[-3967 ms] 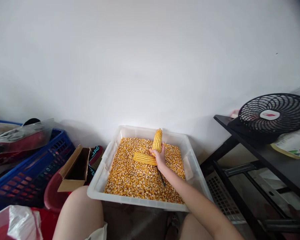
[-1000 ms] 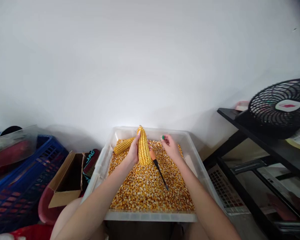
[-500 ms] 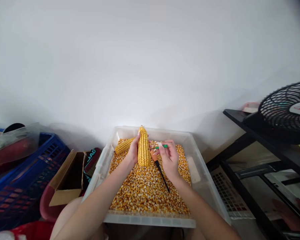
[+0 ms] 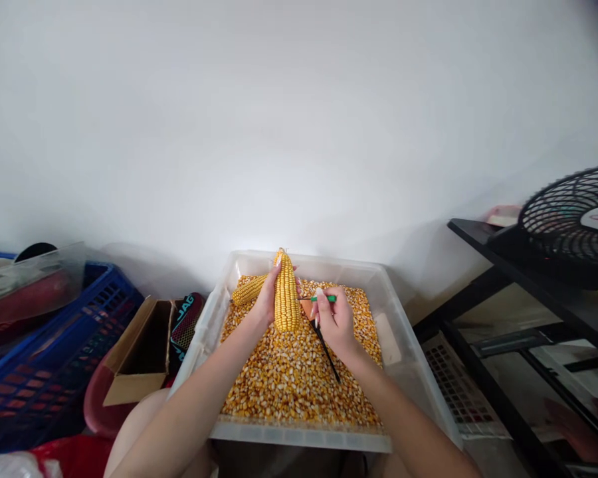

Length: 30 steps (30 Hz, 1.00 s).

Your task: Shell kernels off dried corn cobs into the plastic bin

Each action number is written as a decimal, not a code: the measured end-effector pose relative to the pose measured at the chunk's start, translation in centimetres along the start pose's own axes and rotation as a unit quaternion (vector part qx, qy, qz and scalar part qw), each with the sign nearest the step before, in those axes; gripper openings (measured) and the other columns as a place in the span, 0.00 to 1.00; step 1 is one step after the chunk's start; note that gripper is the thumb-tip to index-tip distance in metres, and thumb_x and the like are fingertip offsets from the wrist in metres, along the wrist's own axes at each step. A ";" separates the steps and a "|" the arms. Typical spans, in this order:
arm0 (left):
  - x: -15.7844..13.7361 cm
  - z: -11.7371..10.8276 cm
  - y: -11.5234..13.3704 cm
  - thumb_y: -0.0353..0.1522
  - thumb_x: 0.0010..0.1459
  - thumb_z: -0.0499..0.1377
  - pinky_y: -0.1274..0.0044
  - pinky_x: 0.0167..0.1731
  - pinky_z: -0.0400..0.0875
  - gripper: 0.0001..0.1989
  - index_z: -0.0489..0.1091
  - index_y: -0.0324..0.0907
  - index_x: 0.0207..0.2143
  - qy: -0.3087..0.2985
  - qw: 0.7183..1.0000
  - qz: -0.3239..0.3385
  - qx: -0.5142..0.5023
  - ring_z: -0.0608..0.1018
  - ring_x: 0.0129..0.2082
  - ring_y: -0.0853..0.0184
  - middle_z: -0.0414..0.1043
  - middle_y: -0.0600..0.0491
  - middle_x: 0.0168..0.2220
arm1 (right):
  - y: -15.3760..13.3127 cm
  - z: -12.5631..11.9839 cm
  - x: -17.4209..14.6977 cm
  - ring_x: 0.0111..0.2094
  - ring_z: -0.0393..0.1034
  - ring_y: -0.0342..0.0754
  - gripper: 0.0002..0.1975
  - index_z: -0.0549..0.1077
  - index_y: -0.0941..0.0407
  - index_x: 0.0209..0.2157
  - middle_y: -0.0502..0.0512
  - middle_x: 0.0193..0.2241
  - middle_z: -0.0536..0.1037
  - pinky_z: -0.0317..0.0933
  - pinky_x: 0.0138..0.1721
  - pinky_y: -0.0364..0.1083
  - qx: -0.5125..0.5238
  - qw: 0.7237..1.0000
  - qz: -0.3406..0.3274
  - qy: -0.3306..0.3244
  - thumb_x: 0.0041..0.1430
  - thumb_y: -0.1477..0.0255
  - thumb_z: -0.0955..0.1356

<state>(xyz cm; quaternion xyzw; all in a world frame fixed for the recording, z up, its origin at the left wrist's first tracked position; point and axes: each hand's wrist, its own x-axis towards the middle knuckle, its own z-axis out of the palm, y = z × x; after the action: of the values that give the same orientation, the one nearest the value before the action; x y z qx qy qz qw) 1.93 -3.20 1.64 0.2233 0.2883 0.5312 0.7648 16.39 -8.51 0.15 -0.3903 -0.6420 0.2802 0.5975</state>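
Head view: corn cob [image 4: 286, 299] above the kernels [image 4: 299, 392] in the bin [image 4: 299, 436], long axis running away from the person, narrow end toward the wall [image 4: 299, 133]. Left hand [image 4: 267, 299] grips its left side; right hand [image 4: 337, 320], right of it, pinches a green-handled tool [image 4: 325, 299], shaft pointing left at the cob.

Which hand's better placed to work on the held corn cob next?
Probably the right hand: it grips the green-handled tool, whose shaft points toward the corn cob; the left hand holds that cob.
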 end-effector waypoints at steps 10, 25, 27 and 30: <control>-0.4 0.3 -0.2 0.40 0.56 0.57 0.79 0.21 0.69 0.16 0.71 0.38 0.40 0.005 1.000 -0.028 0.009 0.73 0.19 0.70 0.71 0.53 0.23 | 0.5 0.2 -0.7 0.20 0.61 0.41 0.06 0.59 0.54 0.31 0.45 0.20 0.65 0.56 0.23 0.41 -0.079 0.994 -0.078 0.013 0.63 0.72 0.60; -1.0 0.6 -0.8 0.41 0.57 0.55 0.76 0.23 0.67 0.17 0.71 0.37 0.26 -0.003 0.995 -0.070 0.076 0.72 0.19 0.67 0.70 0.49 0.20 | 0.7 0.2 -0.8 0.19 0.60 0.43 0.06 0.59 0.53 0.29 0.46 0.18 0.65 0.54 0.22 0.43 -0.116 0.989 -0.094 0.020 0.62 0.72 0.60; -1.0 0.5 -0.9 0.41 0.56 0.56 0.75 0.24 0.67 0.16 0.71 0.37 0.27 -0.005 0.995 -0.064 0.071 0.72 0.20 0.66 0.70 0.49 0.20 | 0.9 0.2 -0.9 0.18 0.60 0.43 0.06 0.59 0.53 0.29 0.45 0.18 0.64 0.54 0.22 0.43 -0.108 0.990 -0.085 0.013 0.62 0.73 0.60; -0.8 0.3 -0.9 0.41 0.55 0.57 0.75 0.24 0.67 0.15 0.72 0.38 0.28 0.006 0.995 -0.064 0.072 0.72 0.21 0.65 0.70 0.49 0.20 | 1.1 0.3 -0.8 0.18 0.59 0.42 0.08 0.59 0.53 0.29 0.44 0.18 0.63 0.54 0.23 0.43 -0.090 0.994 -0.057 0.001 0.63 0.71 0.60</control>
<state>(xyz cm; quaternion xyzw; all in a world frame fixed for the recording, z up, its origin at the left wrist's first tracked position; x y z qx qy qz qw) 2.50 -4.26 1.48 0.2554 0.3440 0.4603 0.7775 16.30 -8.56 -1.25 -0.4054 -0.6853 0.1865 0.5755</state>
